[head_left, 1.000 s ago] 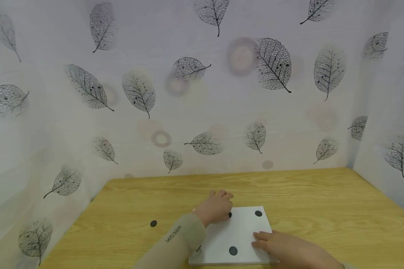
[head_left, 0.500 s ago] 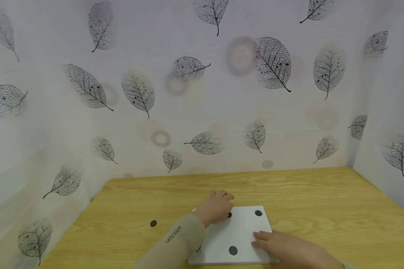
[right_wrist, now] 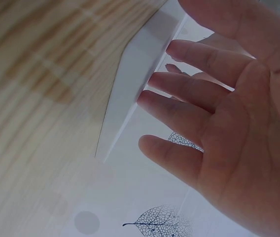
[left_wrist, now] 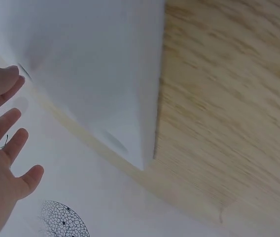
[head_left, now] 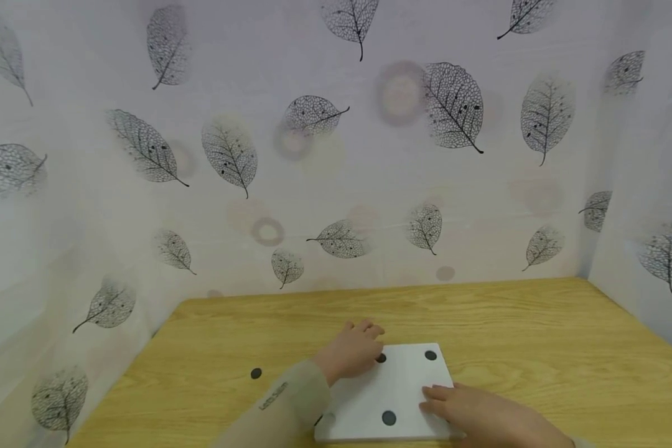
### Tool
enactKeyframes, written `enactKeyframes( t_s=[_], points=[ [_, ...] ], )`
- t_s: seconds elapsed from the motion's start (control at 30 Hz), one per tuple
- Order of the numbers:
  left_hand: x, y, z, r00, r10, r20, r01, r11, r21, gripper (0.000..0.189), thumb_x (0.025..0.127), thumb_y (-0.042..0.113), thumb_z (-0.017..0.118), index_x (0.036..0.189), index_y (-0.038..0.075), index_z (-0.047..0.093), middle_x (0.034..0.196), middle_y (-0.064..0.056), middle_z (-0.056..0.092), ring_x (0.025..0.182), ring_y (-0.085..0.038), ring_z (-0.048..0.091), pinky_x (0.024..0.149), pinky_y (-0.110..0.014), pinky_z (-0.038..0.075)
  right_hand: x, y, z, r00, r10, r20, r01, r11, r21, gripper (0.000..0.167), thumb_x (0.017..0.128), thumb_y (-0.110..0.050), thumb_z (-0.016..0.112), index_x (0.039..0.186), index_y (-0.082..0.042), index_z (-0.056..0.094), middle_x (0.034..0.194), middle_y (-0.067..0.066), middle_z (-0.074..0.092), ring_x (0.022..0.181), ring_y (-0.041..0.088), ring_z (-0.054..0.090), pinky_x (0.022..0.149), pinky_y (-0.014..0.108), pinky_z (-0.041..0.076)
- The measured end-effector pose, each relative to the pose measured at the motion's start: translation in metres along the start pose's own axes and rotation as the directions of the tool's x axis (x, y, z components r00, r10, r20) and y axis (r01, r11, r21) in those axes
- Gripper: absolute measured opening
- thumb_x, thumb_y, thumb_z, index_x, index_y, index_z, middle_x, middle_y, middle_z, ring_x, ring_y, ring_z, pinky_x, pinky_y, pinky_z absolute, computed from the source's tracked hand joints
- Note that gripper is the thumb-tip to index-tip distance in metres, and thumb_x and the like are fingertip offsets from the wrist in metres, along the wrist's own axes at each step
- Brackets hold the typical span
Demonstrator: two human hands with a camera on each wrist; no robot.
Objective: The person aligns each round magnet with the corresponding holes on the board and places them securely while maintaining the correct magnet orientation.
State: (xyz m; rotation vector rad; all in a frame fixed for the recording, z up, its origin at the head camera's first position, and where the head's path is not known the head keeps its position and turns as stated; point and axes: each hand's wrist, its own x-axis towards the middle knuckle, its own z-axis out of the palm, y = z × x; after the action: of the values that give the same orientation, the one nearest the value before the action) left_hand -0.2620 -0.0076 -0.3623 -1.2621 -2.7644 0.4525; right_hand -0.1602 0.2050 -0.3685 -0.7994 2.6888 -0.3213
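A flat white square board lies near the table's front, with several black round discs on it. My left hand reaches over the board's far left part. Its thumb and index fingertips are right at the far black disc, while the other fingers spread apart beyond the board's far edge. In the left wrist view that disc appears as a thin dark sliver beside the thumb tip. My right hand rests straight fingers on the right edge of the board. Another disc is at the near side, and one at the far right corner.
A loose black disc lies on the wood-grain table, left of the board. A faint grey round spot shows at the board's near left. Pale curtains with leaf prints surround the table at the back and sides.
My left hand and sleeve have shifted slightly left, uncovering more of the far black disc. The right hand and the board stay in place.
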Motion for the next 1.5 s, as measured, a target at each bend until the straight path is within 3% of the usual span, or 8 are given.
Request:
enactKeyframes(
  t_s=[0.2,0.4,0.67,0.97,1.1,1.27,1.5],
  points=[
    [-0.011,-0.004,0.001,1.0,0.008,0.002,-0.008,1.0,-0.005,0.012,0.084,0.03,0.06,0.09,0.022,0.065,0.129,0.003,0.044,0.119,-0.02,0.036,0.093,-0.047,0.034,0.001,0.001,0.002,1.0,0.007,-0.003,-0.007,1.0,-0.002,0.048,0.077,-0.032,0.066,0.122,-0.023,0.054,0.125,-0.006,0.048,0.111,0.022,0.048,0.087,0.042,0.041],
    [-0.027,-0.013,0.005,0.999,0.027,-0.047,-0.028,1.0,-0.009,0.01,0.082,0.031,0.062,0.083,0.021,0.064,0.126,0.002,0.046,0.117,-0.02,0.038,0.091,-0.048,0.036,0.0,0.001,0.002,1.0,0.026,0.008,-0.026,0.999,0.036,0.048,0.077,-0.033,0.065,0.123,-0.024,0.053,0.126,-0.007,0.047,0.112,0.023,0.047,0.088,0.043,0.041],
    [-0.046,-0.023,0.007,0.997,0.039,-0.062,-0.039,0.999,0.002,0.012,0.082,0.034,0.061,0.084,0.022,0.063,0.127,0.002,0.045,0.117,-0.019,0.037,0.091,-0.047,0.036,-0.002,0.002,0.003,1.0,0.016,-0.01,-0.016,1.0,-0.004,0.045,0.077,-0.03,0.066,0.12,-0.025,0.055,0.125,-0.006,0.048,0.111,0.023,0.047,0.087,0.042,0.042],
    [-0.077,-0.036,0.01,1.0,0.011,-0.028,-0.012,0.999,-0.04,0.014,0.082,0.033,0.062,0.076,0.022,0.058,0.126,0.0,0.045,0.117,-0.021,0.036,0.092,-0.046,0.035,-0.003,0.001,0.002,0.999,-0.029,-0.02,0.028,0.999,-0.023,0.046,0.077,-0.026,0.066,0.122,-0.023,0.053,0.127,-0.005,0.046,0.113,0.021,0.046,0.089,0.04,0.041],
    [-0.09,-0.041,0.014,0.998,0.004,-0.055,-0.005,1.0,-0.015,0.015,0.081,0.034,0.063,0.073,0.021,0.06,0.124,0.0,0.047,0.114,-0.02,0.038,0.087,-0.046,0.038,-0.003,0.002,0.001,0.999,-0.031,-0.024,0.031,0.999,-0.012,0.045,0.077,-0.026,0.067,0.119,-0.025,0.054,0.128,-0.005,0.046,0.114,0.02,0.045,0.089,0.04,0.041],
    [-0.103,-0.048,0.022,0.998,-0.03,-0.049,0.027,0.998,-0.055,0.014,0.08,0.033,0.063,0.074,0.021,0.062,0.126,-0.002,0.046,0.115,-0.023,0.038,0.086,-0.05,0.038,-0.004,0.002,0.001,0.998,-0.048,-0.036,0.046,0.998,-0.035,0.046,0.076,-0.026,0.068,0.12,-0.024,0.054,0.128,-0.005,0.046,0.114,0.021,0.046,0.089,0.04,0.041],
    [-0.121,-0.051,0.022,0.998,-0.048,-0.037,0.044,0.991,-0.123,0.019,0.079,0.03,0.064,0.066,0.022,0.054,0.127,-0.004,0.045,0.115,-0.025,0.038,0.086,-0.053,0.037,-0.003,0.001,0.0,0.998,-0.054,-0.024,0.054,0.998,-0.025,0.047,0.076,-0.03,0.068,0.12,-0.024,0.054,0.128,-0.004,0.046,0.114,0.019,0.045,0.089,0.039,0.041]
  ],
)
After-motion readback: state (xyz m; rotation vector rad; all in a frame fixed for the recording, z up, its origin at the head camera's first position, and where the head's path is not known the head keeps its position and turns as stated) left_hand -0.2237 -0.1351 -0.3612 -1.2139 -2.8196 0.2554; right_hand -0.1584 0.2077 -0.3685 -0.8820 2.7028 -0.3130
